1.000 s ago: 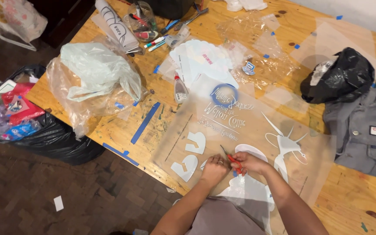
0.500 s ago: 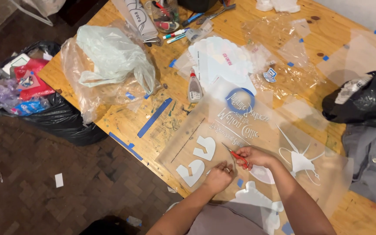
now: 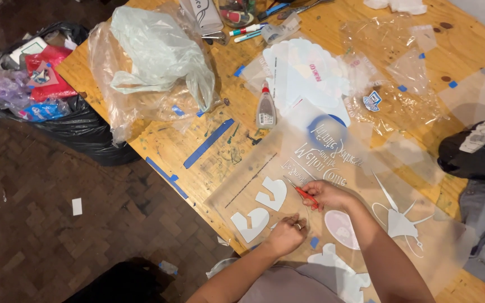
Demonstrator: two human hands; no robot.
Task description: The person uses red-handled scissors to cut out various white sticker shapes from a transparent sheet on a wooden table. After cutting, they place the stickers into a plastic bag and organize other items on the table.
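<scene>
Scissors (image 3: 300, 191) with red-orange handles are sitting in the right hand (image 3: 325, 195), whose fingers are curled through and around the handles; the thin blades are sticking out beyond the knuckles, and whether they are parted or closed is too small to tell. The tool's long axis is running from about four o'clock at the handles to about ten o'clock at the tips, so the points are aiming up and to the left, away from the person's body and toward the blue tape strip (image 3: 209, 143) further up the wooden table (image 3: 158, 147). The left hand (image 3: 287, 234) is lying at about seven o'clock from the scissors, fingers bunched together and pressing down on the translucent sheet (image 3: 270, 168), pinching its material close to the blades.

As for progress, several white shapes are already lying free on the sheet: two curved cut-outs (image 3: 262, 205) at about nine o'clock from the left hand, and a larger white piece (image 3: 338, 266) at about five o'clock near the person's lap. A round pale panel (image 3: 343, 229) and a spiky white figure (image 3: 402, 221) at three o'clock are looking uncut to me, so the cutting appears partly done, with a good share of the sheet left.

A glue bottle (image 3: 265, 108) is standing well apart at twelve o'clock.
</scene>
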